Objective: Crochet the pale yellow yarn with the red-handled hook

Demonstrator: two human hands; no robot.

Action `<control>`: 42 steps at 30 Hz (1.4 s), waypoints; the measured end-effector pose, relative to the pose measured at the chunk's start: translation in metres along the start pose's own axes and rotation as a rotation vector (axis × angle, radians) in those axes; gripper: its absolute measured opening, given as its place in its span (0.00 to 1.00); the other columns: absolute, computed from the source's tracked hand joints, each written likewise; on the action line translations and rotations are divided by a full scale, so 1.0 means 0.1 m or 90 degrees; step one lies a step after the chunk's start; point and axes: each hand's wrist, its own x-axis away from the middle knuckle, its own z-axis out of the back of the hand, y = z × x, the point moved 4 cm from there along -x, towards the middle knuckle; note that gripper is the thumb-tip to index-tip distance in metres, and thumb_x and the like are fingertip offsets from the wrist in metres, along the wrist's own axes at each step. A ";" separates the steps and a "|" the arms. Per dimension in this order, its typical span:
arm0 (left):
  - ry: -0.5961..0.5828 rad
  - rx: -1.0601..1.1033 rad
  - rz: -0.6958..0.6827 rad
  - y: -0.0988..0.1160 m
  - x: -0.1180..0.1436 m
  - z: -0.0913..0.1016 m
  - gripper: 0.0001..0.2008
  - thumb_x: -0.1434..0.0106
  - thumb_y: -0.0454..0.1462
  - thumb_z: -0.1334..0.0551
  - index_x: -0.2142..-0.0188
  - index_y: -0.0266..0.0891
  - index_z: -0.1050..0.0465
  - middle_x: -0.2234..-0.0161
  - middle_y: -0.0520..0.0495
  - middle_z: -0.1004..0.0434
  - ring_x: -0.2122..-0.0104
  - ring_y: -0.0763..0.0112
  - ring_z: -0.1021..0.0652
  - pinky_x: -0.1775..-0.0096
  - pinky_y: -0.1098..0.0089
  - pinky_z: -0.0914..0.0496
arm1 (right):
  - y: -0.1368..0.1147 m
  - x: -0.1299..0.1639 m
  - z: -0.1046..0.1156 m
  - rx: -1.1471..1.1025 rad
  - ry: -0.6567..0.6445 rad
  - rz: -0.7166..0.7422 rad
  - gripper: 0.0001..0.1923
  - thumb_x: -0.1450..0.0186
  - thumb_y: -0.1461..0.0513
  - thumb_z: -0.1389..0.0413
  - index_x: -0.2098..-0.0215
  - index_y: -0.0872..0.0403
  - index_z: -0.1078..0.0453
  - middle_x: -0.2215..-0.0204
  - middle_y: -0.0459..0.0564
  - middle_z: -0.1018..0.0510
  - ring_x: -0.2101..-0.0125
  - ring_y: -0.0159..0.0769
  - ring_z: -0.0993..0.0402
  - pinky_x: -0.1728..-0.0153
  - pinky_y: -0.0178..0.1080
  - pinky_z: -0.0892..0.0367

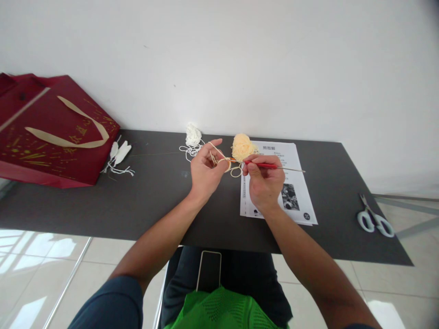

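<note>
My right hand [264, 180] grips a crochet hook by its red handle [265, 165], the thin metal shaft sticking out to the right. The hook's other end reaches left to a small pale yellow crochet piece [224, 164] pinched in my left hand [206, 171]. A yarn strand runs over the left index finger, which is raised. Some orange shows by the hook's tip, too small to make out. A loose yarn loop [236, 172] hangs between my hands. Just behind them sits a ball of pale yellow yarn [243, 147], resting partly on printed sheets [302, 201].
White yarn [194, 135] lies near the wall, and small white knitted pieces [120, 153] with loose ends are beside a red paper bag [61, 132] at left. Scissors [373, 218] lie near the right edge of the dark table [154, 201]. A phone [209, 270] rests on my lap.
</note>
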 end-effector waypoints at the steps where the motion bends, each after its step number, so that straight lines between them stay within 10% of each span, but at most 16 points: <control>1: 0.002 0.001 0.001 0.00 0.00 0.00 0.24 0.48 0.31 0.31 0.50 0.43 0.24 0.71 0.56 0.28 0.71 0.75 0.27 0.68 0.72 0.31 | -0.01 0.01 0.00 0.016 0.001 0.006 0.08 0.37 0.63 0.34 0.64 0.47 0.28 0.65 0.43 0.18 0.76 0.27 0.26 0.73 0.37 0.28; 10: 0.028 0.021 0.026 -0.06 -0.03 0.02 0.22 0.48 0.32 0.29 0.53 0.42 0.24 0.72 0.56 0.25 0.73 0.76 0.27 0.68 0.72 0.32 | -0.09 0.14 -0.03 0.171 -0.050 0.148 0.06 0.35 0.63 0.36 0.61 0.44 0.23 0.62 0.46 0.15 0.68 0.35 0.19 0.68 0.43 0.21; 26: 0.026 0.043 0.048 -0.07 -0.01 0.00 0.23 0.48 0.34 0.28 0.52 0.42 0.24 0.70 0.55 0.24 0.72 0.76 0.25 0.67 0.72 0.30 | 0.02 0.00 0.03 0.030 0.017 0.005 0.08 0.37 0.60 0.34 0.64 0.47 0.29 0.65 0.43 0.18 0.76 0.28 0.26 0.73 0.38 0.26; 42: 0.075 0.031 0.048 -0.06 -0.01 0.00 0.19 0.48 0.34 0.28 0.55 0.40 0.24 0.72 0.55 0.22 0.74 0.78 0.25 0.66 0.73 0.30 | -0.06 0.13 0.00 0.194 -0.042 0.143 0.06 0.36 0.61 0.35 0.61 0.41 0.20 0.61 0.46 0.15 0.65 0.38 0.18 0.63 0.46 0.20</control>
